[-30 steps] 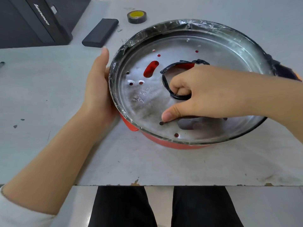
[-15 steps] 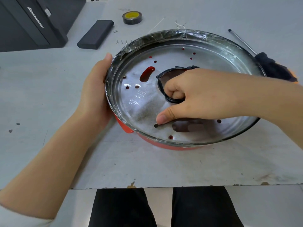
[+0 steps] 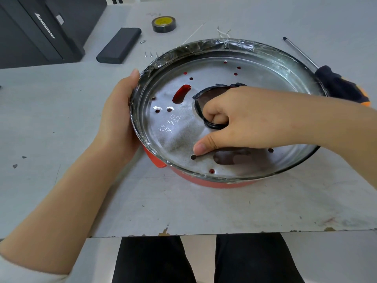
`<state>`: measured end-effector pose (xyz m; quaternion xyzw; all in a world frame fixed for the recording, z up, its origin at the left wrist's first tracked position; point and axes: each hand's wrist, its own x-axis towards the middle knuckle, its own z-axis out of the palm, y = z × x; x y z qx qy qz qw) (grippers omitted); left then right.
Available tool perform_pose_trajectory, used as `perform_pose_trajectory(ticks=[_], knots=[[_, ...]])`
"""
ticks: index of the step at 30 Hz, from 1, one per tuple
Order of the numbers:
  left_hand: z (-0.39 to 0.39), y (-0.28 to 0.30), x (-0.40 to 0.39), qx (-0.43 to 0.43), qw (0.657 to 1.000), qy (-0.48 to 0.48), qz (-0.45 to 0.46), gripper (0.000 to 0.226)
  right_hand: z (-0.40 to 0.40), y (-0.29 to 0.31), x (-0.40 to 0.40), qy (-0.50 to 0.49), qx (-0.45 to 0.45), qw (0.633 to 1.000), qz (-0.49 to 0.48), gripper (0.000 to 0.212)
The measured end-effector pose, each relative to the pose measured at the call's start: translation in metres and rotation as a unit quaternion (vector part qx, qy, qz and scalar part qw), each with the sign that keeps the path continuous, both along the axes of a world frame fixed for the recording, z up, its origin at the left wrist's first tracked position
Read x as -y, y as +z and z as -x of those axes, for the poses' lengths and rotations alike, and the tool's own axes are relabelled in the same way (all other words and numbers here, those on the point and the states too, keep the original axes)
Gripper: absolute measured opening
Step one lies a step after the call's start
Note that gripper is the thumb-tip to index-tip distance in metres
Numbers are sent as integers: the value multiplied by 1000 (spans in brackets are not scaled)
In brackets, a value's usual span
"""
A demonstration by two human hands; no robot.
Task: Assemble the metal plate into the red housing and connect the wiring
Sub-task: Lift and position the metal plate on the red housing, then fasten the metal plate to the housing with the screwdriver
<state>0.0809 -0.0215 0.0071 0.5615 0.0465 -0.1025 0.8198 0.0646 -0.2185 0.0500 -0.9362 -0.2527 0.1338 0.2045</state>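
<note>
Meanwhile, left hand [image 3: 117, 115] grips the red housing [image 3: 204, 180] rim; right hand [image 3: 242, 121] fingers hook the metal plate [image 3: 255, 78] centre hole.

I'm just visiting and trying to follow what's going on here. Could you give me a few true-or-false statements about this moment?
1. The metal plate sits in the red housing. True.
2. The left hand rests flat on the table. False: it grips the housing's rim.
3. The right hand has fingers curled into the plate's central hole. True.
4. The roll of tape lies on the plate. False: it lies on the table, beyond the housing.
5. The screwdriver is in the right hand. False: it lies on the table.
</note>
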Motion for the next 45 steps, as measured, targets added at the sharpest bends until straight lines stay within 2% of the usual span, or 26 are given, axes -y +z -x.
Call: perform_pose_trajectory(ticks=[4,6,12,17,20,24,27,29,31,33,35,39,43,45], knots=[[-1,-1,-1,24,1000,-11,-13,42,-1,0,0,-2,-7,1000,8,59],[-3,-2,-2,28,999,-12,-19,32,0,-1,1,-1,-13,1000,11,60],[-5,-4,-5,46,998,-25,-24,26,4,1,3,-12,18,999,32,78],[-1,1,-4,28,999,-37,-15,44,2,21,9,-46,63,997,-26,64],[4,4,0,19,998,-46,24,40,-18,33,12,-58,96,994,-13,52],[8,7,0,13,999,-46,22,46,-48,31,12,-96,44,993,58,53],[7,5,-3,20,997,-74,28,42,-56,20,11,-85,5,993,87,48],[0,8,-7,18,997,-71,-25,43,-58,13,12,-68,5,993,95,43],[-15,11,-14,33,988,-37,-146,46,-61,10,12,-55,7,993,107,42],[-37,16,-22,58,970,-14,-236,34,-66,9,12,-48,4,993,110,36],[-65,16,-29,97,935,13,-342,21,-70,10,13,-43,-9,993,108,26],[-124,6,-33,153,810,29,-566,36,-73,16,13,-44,-48,992,104,19],[-173,-3,-28,161,720,-2,-675,43,-70,14,11,-41,-47,994,95,39],[-190,-2,-26,147,687,-21,-711,39,-69,13,11,-49,-49,993,92,38]])
